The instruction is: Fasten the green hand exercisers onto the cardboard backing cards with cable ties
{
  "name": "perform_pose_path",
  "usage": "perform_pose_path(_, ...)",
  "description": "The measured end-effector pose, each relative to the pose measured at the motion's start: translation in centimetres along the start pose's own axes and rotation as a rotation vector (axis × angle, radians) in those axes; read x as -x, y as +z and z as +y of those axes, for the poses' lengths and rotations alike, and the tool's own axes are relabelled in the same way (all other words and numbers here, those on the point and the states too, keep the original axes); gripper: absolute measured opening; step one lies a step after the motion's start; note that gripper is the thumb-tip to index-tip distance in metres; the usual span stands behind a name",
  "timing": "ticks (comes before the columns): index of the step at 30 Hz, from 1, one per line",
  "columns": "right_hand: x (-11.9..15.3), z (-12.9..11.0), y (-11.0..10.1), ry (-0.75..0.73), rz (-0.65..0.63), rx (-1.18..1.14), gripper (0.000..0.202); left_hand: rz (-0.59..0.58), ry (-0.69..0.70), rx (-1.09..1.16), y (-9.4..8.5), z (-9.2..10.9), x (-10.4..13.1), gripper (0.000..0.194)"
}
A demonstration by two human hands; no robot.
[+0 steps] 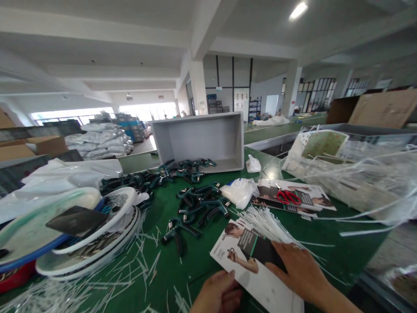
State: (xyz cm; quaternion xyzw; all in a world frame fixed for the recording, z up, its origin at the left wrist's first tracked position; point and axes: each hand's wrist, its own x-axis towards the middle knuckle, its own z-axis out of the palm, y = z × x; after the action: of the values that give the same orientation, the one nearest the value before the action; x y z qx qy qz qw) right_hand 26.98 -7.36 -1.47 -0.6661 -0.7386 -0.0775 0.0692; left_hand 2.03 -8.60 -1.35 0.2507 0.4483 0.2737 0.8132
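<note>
A printed cardboard packaging card [257,269] lies tilted between my hands, with photos and a dark panel on its white face. My left hand [218,293] pinches its lower left edge, thumb on top. My right hand [301,271] grips its right edge, the thumb laid over the printed face. Just beyond the card is a bundle of white cable ties [269,219], partly covered by it. Several dark teal and black V-shaped hand grips [180,228] lie in a loose pile to the left of the bundle.
A grey plastic bin [200,139] lies on its side behind the pile. Red-handled scissors [288,198] rest on more printed cards [312,202]. White trays [87,267] with small parts stand left, near scattered cut strips [137,265]. Clear plastic bags [358,182] fill the right side.
</note>
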Motion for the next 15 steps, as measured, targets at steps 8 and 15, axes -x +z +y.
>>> perform_pose_path(8,-0.6,-1.5,0.2,0.031,0.02,-0.061,0.058,0.09,0.073,0.122,1.9,2.9,-3.4,0.035)
perform_pose_path(15,-0.8,-1.6,1.0,0.046,0.03,-0.112,0.059,0.207,0.192,-0.023,2.8,3.8,-4.8,0.046)
